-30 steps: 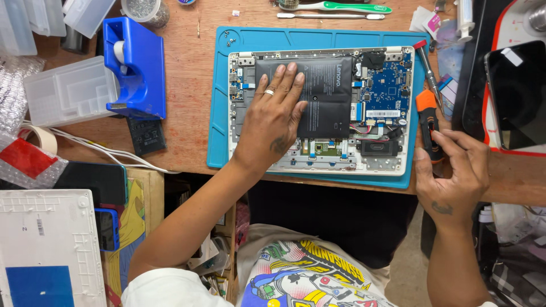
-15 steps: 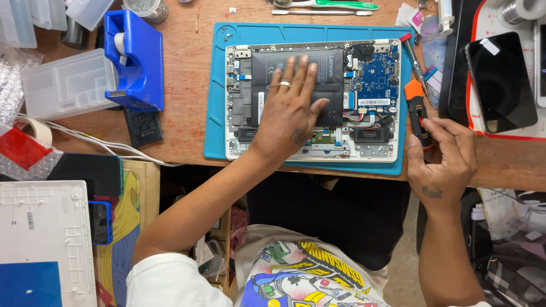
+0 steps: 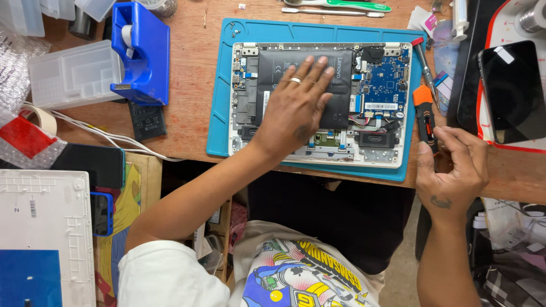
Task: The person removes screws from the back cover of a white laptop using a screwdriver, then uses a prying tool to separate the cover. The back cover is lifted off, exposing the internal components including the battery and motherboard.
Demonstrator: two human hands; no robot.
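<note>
Orange and black, the screwdriver handle lies at the right edge of the blue work mat, its shaft pointing toward the upper right of the frame. Nearest the camera, at lower right, the right hand curls loosely around the handle's lower end, thumb and fingertips touching it; whether the grip has fully closed cannot be told. Farther up, at centre frame, the left hand lies flat and fully open, fingers spread, palm pressing on the black battery pack of the opened laptop, apparently to steady the chassis. It grasps nothing. Beyond, at upper left, stands a blue tape dispenser.
</note>
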